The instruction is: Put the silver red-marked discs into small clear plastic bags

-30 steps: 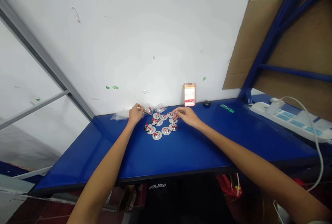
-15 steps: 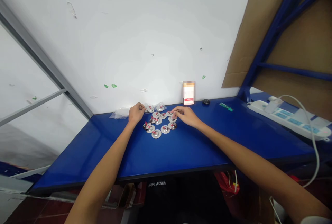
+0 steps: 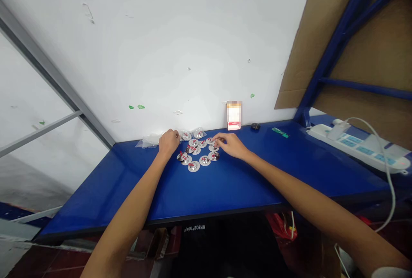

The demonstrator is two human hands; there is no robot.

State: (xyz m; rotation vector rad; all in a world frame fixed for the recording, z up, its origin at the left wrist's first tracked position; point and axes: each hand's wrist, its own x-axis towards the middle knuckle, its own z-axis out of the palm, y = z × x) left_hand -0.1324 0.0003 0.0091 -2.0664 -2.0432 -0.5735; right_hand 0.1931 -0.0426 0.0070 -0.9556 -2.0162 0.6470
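Several silver finger cymbals with red loops, one of them a cymbal at the near edge (image 3: 193,166), lie in a loose cluster on the blue table (image 3: 212,192). My right hand (image 3: 232,144) is at the cluster's right side, thumb and forefinger pinched at the red loop of a cymbal (image 3: 213,148). At the back left, my left hand (image 3: 169,141) is closed, with its fingertips curled out of sight beside a bagged cymbal (image 3: 186,135); what it holds is hidden. Another cymbal in a clear bag (image 3: 198,133) lies to the right of that.
Clear plastic bags (image 3: 148,141) lie left of my left hand. Against the white wall leans a lit, blurred card or screen (image 3: 234,115). A round black object (image 3: 255,126), a green item (image 3: 280,132) and a white power strip (image 3: 357,147) with a cable are to the right.
My left hand has turned slightly, its fingertips curling inward and away from view. My right hand stays almost in place, and the cymbals lie as before.
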